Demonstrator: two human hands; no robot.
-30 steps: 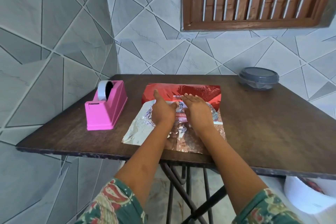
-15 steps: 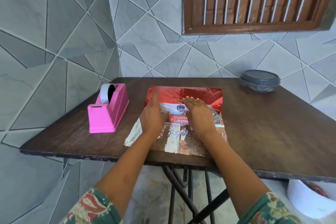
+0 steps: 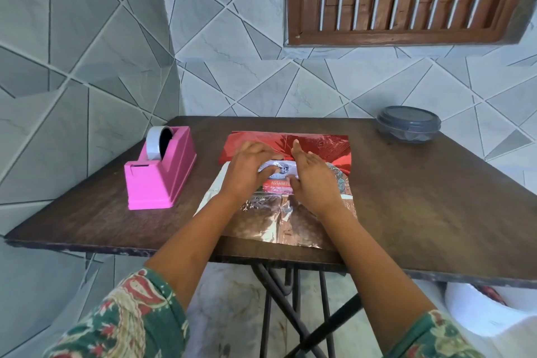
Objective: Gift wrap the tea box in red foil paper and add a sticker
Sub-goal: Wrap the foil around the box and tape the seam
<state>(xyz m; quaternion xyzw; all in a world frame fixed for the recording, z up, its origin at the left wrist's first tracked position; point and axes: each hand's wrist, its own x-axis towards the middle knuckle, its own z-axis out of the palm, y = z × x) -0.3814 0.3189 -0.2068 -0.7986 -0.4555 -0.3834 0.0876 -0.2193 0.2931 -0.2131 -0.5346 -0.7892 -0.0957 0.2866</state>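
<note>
The tea box (image 3: 278, 180) lies flat on the sheet of red foil paper (image 3: 290, 222), whose silver side faces up toward me. The sheet's far part (image 3: 322, 145) stands folded up behind the box, red side showing. My left hand (image 3: 247, 173) is over the box's left end, its fingers curled on the red flap's lower edge. My right hand (image 3: 312, 180) rests on the box's right half with straight fingers. Both hands hide most of the box. No sticker is visible.
A pink tape dispenser (image 3: 160, 176) with a roll of tape stands left of the foil on the dark wooden table (image 3: 421, 200). A lidded grey container (image 3: 408, 125) sits at the far right corner. A white tub (image 3: 482, 311) is under the table's right edge.
My left hand moved from the box's left side onto the far red flap and its fingers curled. My right hand shifted slightly right on the box. The head camera tilted a little.
</note>
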